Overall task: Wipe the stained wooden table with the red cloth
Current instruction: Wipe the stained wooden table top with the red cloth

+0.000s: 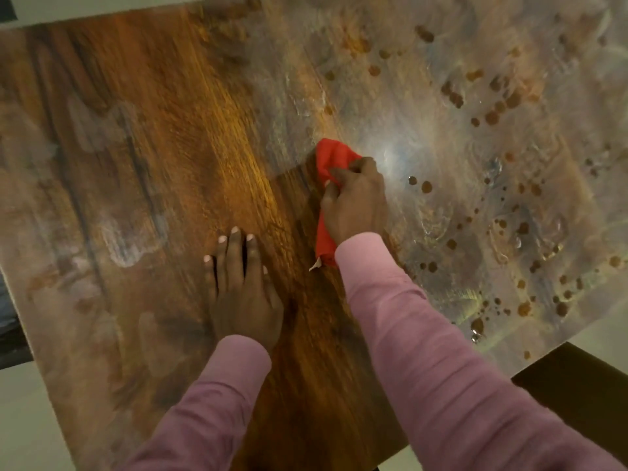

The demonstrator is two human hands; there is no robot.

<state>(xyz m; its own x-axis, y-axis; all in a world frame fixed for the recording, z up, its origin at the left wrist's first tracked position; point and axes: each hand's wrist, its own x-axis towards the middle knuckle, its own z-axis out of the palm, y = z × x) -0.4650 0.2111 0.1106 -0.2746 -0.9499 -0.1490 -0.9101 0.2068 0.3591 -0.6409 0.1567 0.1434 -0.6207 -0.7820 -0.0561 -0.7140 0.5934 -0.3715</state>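
At the far left the wooden bench (153, 147) is showing pale, cloudy smears (125, 239) across its dark grain. Further in, the left hand (243, 287) is lying flat on the wood, fingers straight and slightly spread, grasping nothing, its pink sleeve (217, 402) running back toward the lower edge. Beyond it a band of bare, warm brown grain is running from the far edge down to the near one. Just right of that band the red cloth (331, 158) is sitting bunched on the bench near its middle, one end poking out past the fingers and the other trailing under the wrist, where a small pale tag (315, 265) is sticking out. The right hand (355, 202) is clutching the cloth, fingers curled over it, holding it against the surface. To the right the bench is carrying a greyish, streaky film dotted with many brown spots (492, 117), and a bright glare (390, 158) is sitting just beside the right hand
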